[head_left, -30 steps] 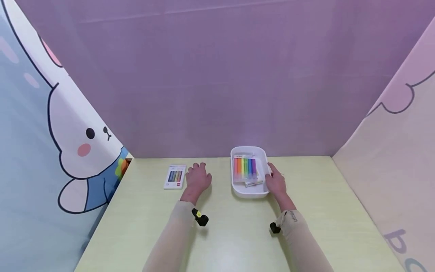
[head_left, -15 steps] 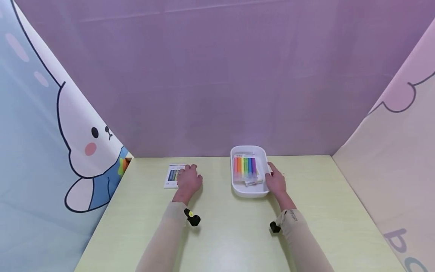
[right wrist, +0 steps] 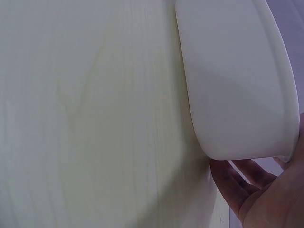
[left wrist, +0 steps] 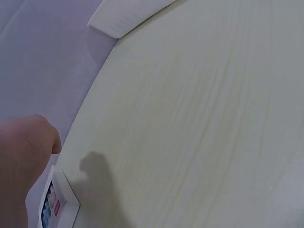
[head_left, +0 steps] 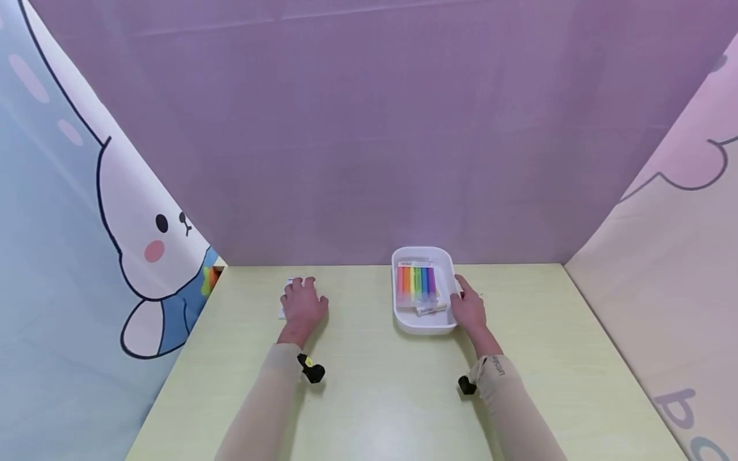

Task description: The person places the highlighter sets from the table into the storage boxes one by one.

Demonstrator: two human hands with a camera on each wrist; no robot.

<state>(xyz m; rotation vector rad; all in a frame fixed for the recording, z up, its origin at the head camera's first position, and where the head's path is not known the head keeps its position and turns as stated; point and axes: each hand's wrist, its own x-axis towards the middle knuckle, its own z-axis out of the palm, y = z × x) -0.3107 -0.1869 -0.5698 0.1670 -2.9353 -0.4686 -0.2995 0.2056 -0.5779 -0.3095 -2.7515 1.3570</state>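
Note:
My left hand (head_left: 304,304) is spread, palm down, over a flat white box (head_left: 281,314) and covers most of it in the head view. The left wrist view shows the box (left wrist: 66,199) with coloured sticks pictured on its face, just below the hand (left wrist: 23,152). On the right, my right hand (head_left: 468,310) holds the side of a white plastic tray (head_left: 423,330), thumb at the rim and fingers against the outer wall. Inside the tray lie a clear pack of rainbow-coloured pens (head_left: 416,285) and a small whitish stick-like item (head_left: 431,309).
Both hands work near the far edge of a pale wooden table (head_left: 380,397). A purple cloth (head_left: 369,141) rises behind that edge. Printed cloths hang at both sides, the left one showing a cartoon rabbit (head_left: 150,256).
My left hand has moved left from beside the white box to over it, hiding most of its printed face. The right hand and tray have stayed in place.

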